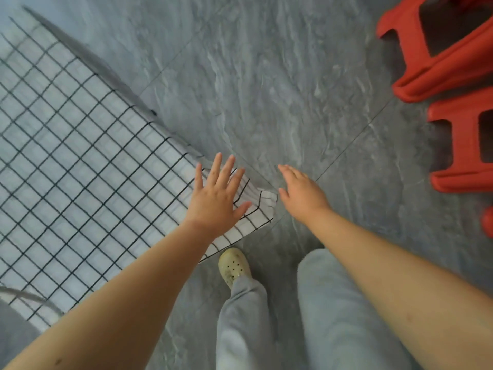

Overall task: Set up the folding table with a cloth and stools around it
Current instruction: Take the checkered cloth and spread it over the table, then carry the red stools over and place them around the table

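My left hand (216, 198) lies flat, fingers spread, on the checked cloth (80, 156) near its corner, my right hand (301, 193) open beside it.

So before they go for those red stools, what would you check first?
1. Top covered: ok, checked cloth spans all that shows.
2. Smooth cloth corner: not ok, it creases beside the left hand.
3. Hands free: ok, left hand lies flat on the cloth holding nothing; right hand is open above the floor.
4. Stools around the table: not ok, red stools sit apart at the right.
5. Legs of the table locked: cannot tell, hidden under cloth.
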`<action>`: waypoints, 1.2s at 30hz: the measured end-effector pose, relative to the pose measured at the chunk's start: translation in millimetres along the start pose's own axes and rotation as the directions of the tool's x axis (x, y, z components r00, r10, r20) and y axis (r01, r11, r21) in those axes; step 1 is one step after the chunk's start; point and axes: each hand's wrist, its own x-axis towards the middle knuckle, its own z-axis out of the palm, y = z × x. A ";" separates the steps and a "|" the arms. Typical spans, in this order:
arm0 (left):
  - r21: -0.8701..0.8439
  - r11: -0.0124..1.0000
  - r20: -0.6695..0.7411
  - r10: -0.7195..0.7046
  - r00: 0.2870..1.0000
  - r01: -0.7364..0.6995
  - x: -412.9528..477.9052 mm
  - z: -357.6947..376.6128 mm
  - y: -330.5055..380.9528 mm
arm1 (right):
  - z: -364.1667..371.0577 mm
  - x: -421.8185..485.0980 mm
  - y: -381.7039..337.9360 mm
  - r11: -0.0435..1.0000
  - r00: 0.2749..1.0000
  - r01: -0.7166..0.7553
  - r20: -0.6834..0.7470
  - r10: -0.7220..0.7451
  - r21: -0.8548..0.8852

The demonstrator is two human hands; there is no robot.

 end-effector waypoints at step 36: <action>-0.009 0.900 0.008 0.436 0.900 -0.436 478.1 -280.6 751.7 | -299.2 -133.8 737.7 0.236 0.245 -0.374 -0.150 0.958 0.897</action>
